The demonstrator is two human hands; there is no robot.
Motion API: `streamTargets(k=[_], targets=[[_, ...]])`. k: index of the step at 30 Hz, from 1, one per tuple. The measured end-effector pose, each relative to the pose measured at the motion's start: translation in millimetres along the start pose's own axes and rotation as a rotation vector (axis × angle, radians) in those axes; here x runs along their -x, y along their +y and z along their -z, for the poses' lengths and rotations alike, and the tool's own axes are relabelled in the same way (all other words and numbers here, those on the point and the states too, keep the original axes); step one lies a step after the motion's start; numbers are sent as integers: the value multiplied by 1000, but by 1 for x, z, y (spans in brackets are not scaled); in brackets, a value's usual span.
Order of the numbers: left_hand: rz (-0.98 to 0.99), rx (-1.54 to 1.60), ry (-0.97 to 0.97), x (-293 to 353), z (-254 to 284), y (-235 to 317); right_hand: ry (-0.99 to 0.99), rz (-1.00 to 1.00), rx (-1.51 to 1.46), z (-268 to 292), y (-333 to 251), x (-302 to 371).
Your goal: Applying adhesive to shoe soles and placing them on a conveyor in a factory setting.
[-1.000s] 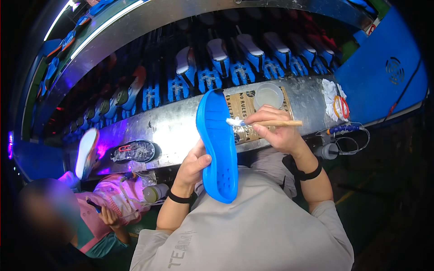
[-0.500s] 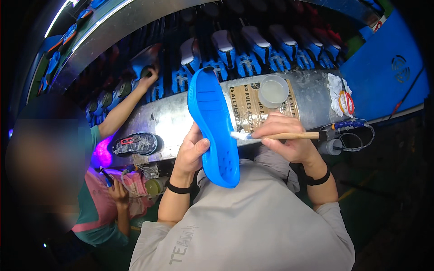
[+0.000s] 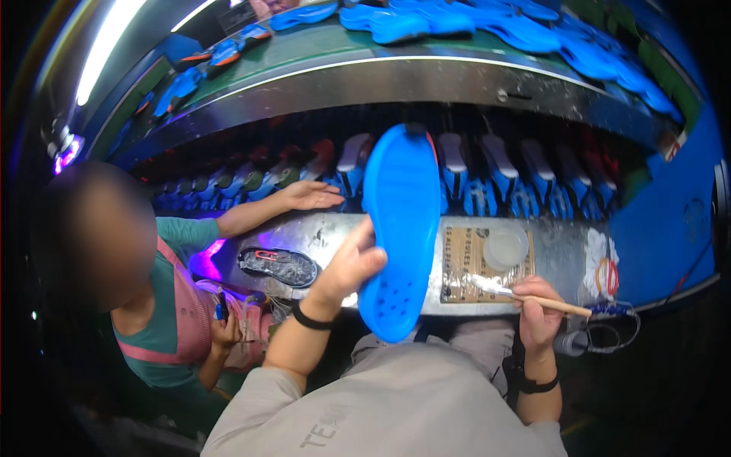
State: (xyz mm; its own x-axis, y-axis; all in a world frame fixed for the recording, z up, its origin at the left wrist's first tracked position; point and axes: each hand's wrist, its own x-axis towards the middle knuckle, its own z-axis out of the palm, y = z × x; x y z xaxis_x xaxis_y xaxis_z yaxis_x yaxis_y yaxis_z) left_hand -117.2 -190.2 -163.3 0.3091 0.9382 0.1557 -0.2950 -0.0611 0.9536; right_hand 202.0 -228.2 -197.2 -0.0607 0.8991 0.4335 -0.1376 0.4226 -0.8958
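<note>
My left hand (image 3: pixel 352 268) grips a blue shoe sole (image 3: pixel 403 228) by its left edge, thumb on the inner face. The sole is held up lengthwise, with small dimples at its near end. My right hand (image 3: pixel 539 306) is closed around the wooden handle of a brush (image 3: pixel 569 308). Its white-coated bristles point left, apart from the sole and over the near part of a brown cardboard sheet (image 3: pixel 459 263). A round translucent tub (image 3: pixel 506 248) with pale liquid stands on that cardboard, beyond the brush.
Shoes on blue holders (image 3: pixel 496 171) line the far side of the metal bench (image 3: pixel 419 305). Blue soles (image 3: pixel 518 34) lie on an upper shelf. A dark sole-shaped piece (image 3: pixel 278 266) rests at left, near a co-worker's outstretched hand (image 3: pixel 312 195). White cloth (image 3: pixel 598 263) lies at right.
The brush has come off the sole and moved right. My left hand still holds the sole, now shown more face-on. The co-worker's hand has left a shoe. The view has tilted up.
</note>
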Motion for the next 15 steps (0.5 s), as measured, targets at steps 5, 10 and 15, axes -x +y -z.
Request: streamTargets(k=[5,10,15], targets=[[-307,156,16,-85,46,104,6,-59,-6,1,10,8],[-294,-182,475,-195,134,188,-30,-113,15,7,15,16],[-197,-1368,737,-206,207,199,15,-150,6,14,21,18]])
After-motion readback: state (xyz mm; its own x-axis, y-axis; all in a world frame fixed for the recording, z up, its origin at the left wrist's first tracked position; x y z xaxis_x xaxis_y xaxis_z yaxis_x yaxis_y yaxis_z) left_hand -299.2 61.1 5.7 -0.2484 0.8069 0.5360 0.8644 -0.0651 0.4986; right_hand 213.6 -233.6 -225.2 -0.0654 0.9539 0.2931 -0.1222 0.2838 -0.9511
